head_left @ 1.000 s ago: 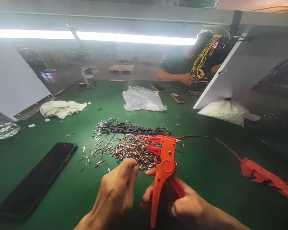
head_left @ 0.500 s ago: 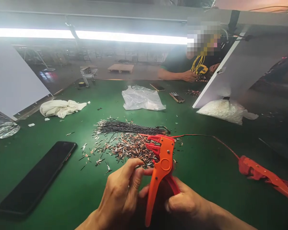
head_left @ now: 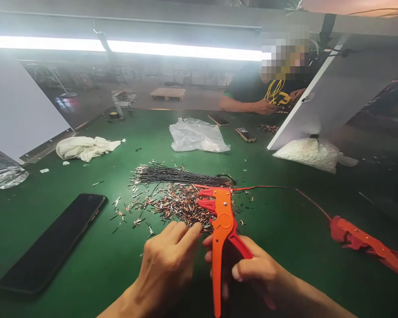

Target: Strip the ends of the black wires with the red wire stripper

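My right hand (head_left: 255,276) grips the handles of an orange wire stripper (head_left: 221,229), whose jaws point away over a heap of stripped copper wire bits (head_left: 182,206). My left hand (head_left: 167,265) sits just left of the tool with its fingertips pinched together at the near edge of the heap; whether it holds a small piece I cannot tell. Behind the heap lies a bundle of thin black wires (head_left: 182,176). A red wire (head_left: 278,189) runs from the jaws to the right.
A black phone (head_left: 55,243) lies at the left on the green table (head_left: 86,274). A second orange stripper (head_left: 368,247) lies at the right. Farther off are a white cloth (head_left: 84,147), clear plastic bags (head_left: 197,137), a white bag (head_left: 311,154) and a person (head_left: 262,95) handling yellow wires.
The stripper has swung more upright and shifted slightly left. My left hand's fingertips have moved up to the edge of the copper heap beside the tool.
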`<state>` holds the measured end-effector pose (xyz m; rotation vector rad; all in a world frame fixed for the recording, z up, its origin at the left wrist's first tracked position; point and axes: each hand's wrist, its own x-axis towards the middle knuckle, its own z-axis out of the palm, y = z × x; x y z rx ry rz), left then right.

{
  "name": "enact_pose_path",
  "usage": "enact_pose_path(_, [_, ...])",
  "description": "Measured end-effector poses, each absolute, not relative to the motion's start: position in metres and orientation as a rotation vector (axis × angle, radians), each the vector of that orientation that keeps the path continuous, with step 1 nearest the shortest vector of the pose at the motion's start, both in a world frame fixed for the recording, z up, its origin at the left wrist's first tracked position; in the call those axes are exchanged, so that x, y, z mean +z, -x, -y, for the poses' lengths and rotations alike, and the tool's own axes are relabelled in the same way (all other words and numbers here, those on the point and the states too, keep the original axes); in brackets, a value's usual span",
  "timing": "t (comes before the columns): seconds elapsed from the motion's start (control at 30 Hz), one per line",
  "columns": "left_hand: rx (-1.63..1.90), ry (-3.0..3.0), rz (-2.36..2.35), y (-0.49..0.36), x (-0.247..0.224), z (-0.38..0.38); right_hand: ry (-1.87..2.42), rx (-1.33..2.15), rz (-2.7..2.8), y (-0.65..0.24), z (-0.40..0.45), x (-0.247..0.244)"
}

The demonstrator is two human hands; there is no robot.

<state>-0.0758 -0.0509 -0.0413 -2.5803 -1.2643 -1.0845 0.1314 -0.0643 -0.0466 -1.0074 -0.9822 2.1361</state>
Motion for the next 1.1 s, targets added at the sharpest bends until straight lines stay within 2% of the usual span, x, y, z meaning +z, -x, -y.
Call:
enact_pose_path(0.13, [-0.96,2.486,1.294,0.082,-0.047,0.049,1.272,2.045,1.241,-0.14,0.065,-0.039])
enact_pose_path(0.43, [-0.934,2.451,1.246,0.081,-0.044,0.049,1.408,1.741,1.78,-0.129,0.063,-0.032])
enact_pose_path(0.53, [-0.869,2.457,1.208,0.08,-0.042,0.048,1.584,1.442,2.077,-0.129,0.067,-0.039])
enact_pose_path(0.67, [-0.827,2.445,1.225,0.079,-0.043,0.046,1.694,0.849,2.434,-0.129,0.074,-0.047])
enact_pose_path(0.77, [-0.83,2.424,1.216,0.08,-0.044,0.045,1.732,0.628,2.546,-0.129,0.073,-0.048])
enact_pose_path(0.87, [-0.822,2.432,1.2,0.08,-0.044,0.047,1.729,0.654,2.44,-0.131,0.069,-0.044])
enact_pose_path(1.0, [-0.818,2.45,1.167,0.077,-0.045,0.049,1.416,0.887,2.032,-0.133,0.066,-0.038])
enact_pose_path(1.1, [-0.829,2.475,1.128,0.073,-0.046,0.052,1.265,0.927,1.843,-0.132,0.066,-0.042])
